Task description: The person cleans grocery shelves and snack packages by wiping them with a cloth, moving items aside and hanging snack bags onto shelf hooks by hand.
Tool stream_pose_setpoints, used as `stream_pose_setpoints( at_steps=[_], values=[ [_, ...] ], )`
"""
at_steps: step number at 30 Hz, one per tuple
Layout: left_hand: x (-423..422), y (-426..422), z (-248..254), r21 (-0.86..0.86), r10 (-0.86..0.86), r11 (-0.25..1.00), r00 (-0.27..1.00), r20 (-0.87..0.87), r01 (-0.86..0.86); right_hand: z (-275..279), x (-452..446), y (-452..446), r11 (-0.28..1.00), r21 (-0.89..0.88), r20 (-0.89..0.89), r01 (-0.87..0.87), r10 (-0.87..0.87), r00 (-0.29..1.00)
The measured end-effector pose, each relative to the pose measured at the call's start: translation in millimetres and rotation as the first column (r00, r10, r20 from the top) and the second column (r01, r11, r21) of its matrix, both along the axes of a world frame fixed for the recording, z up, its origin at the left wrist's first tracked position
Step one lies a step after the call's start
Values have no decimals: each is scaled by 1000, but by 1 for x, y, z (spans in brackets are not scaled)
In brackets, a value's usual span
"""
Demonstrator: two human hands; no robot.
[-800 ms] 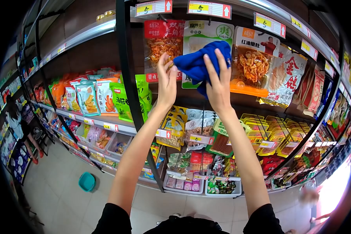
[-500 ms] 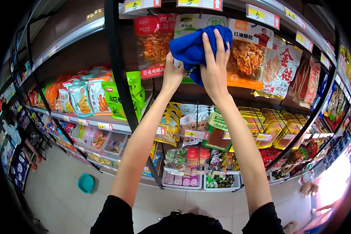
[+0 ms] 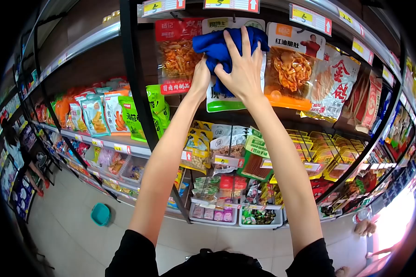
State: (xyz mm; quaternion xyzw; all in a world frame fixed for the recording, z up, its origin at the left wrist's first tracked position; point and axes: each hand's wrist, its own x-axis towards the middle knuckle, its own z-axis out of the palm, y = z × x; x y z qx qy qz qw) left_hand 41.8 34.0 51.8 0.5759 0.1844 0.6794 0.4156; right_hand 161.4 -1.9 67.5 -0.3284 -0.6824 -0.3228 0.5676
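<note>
A blue cloth lies crumpled over the front of a green-and-white snack packet that hangs from the upper rack. My right hand presses the cloth against the packet, its fingers partly spread over the fabric. At the packet's left edge, my left hand is closed on it, with some fingertips hidden behind packet and cloth. To the left hangs a red snack packet, close beside my left hand. A packet with an orange bottom hangs just right of my right hand.
A black shelf post stands left of my arms. Below hang yellow packets and several others, with bins of small sweets lower down. A teal basin sits on the floor. Another person is at far left.
The cloth and my right hand have shifted left and slightly up across the packet, showing more of its lower part. My left hand still holds the packet's left edge.
</note>
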Motion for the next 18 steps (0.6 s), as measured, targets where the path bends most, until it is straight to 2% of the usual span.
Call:
stream_pose_setpoints(
  at_steps=[5, 9, 11, 12, 13, 15, 16, 18],
  values=[
    [0, -9, -1, -40, -134, 990, 991, 14, 134, -2, -4, -9, 995, 23, 39, 94, -95, 995],
    [-7, -5, -6, -51, -227, 972, 970, 85, 231, -30, -1, -27, 1000, 6, 53, -5, 5, 999],
    [-15, 9, -6, -122, -304, 940, 945, 122, 318, -51, 2, -29, 1000, -19, 74, -8, 10, 997],
    [-21, 27, -9, -121, -534, 819, 822, 196, 561, -60, 2, -32, 1000, -16, 80, -3, 5, 997],
    [-17, 21, -10, -81, -413, 898, 893, 177, 432, -71, 4, -32, 1000, -10, 99, -2, 3, 995],
    [-20, 29, -9, -68, -190, 979, 980, 58, 194, -91, 9, -36, 994, -113, 132, -4, 19, 991],
    [-20, 30, -8, 81, 81, 994, 995, -50, -76, -101, 12, -39, 986, -167, 152, 10, 16, 988],
    [-19, 23, -10, 139, 148, 981, 986, -74, -137, -121, 17, -46, 957, -286, 108, -47, 81, 991]
  ],
)
